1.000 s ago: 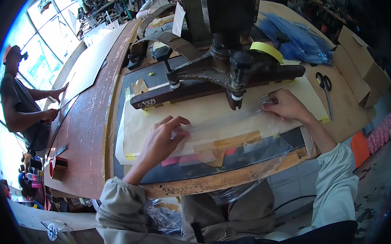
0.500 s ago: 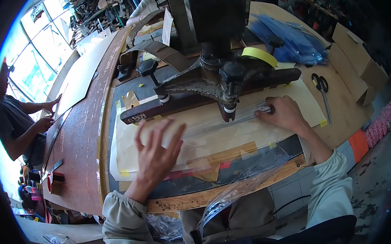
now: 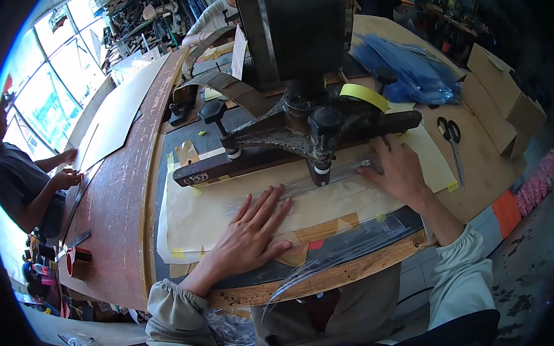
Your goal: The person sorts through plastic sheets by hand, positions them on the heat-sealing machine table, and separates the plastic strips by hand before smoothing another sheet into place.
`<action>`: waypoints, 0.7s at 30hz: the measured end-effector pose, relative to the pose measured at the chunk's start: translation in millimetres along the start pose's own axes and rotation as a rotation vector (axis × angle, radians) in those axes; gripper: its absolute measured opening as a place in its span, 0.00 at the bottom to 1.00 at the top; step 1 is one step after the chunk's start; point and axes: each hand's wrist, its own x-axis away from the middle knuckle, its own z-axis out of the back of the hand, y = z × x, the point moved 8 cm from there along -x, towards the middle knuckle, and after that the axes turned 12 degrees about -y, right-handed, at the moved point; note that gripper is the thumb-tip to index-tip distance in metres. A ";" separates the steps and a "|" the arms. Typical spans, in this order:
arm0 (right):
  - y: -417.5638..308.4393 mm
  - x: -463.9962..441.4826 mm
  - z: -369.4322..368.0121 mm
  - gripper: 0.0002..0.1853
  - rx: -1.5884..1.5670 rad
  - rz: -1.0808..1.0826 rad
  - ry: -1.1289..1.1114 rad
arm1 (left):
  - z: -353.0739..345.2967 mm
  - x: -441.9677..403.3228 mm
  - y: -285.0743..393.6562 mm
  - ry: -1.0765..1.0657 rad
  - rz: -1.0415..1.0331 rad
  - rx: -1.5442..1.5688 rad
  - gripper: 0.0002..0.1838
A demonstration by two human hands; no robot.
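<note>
My left hand (image 3: 250, 234) lies flat on a strip of clear plastic film (image 3: 309, 189), its fingers stretched out over the cream paper sheet (image 3: 198, 218). My right hand (image 3: 399, 170) rests at the right end of the film, thumb apart from the fingers, with the fingertips close to the dark metal bar (image 3: 205, 170). Above the film stands the press head (image 3: 321, 123), its white-tipped foot between my hands. More clear film (image 3: 304, 273) hangs over the wooden front edge. Brown tape (image 3: 327, 227) marks the sheet's near side.
Yellow tape roll (image 3: 364, 95) sits on the press. At the right lie scissors (image 3: 454, 142), blue-tinted plastic sheets (image 3: 406, 69) and a cardboard box (image 3: 505, 104). On the left, a person (image 3: 27, 180) handles a large pale board (image 3: 120, 112). Another person (image 3: 216, 19) is behind the press.
My left hand has come down from above the sheet and now lies flat on the film. My right hand's fingers have spread and shifted slightly left. The film over the front edge has moved.
</note>
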 end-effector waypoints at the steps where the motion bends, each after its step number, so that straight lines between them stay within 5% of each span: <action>1: -5.9 2.8 4.1 0.17 0.032 0.067 0.089 | 0.2 -0.3 0.1 -0.012 0.004 -0.001 0.35; 4: -28.1 7.8 0.0 0.15 0.071 0.411 0.095 | -0.7 -1.5 -0.3 -0.025 0.017 -0.007 0.36; 7: -33.4 11.7 -17.2 0.16 -0.046 0.384 -0.122 | -1.9 -2.7 -1.5 -0.054 0.034 -0.001 0.35; 21: -44.7 27.0 -23.0 0.30 0.083 0.340 -0.065 | 11.9 -5.1 1.2 0.083 0.181 -0.027 0.34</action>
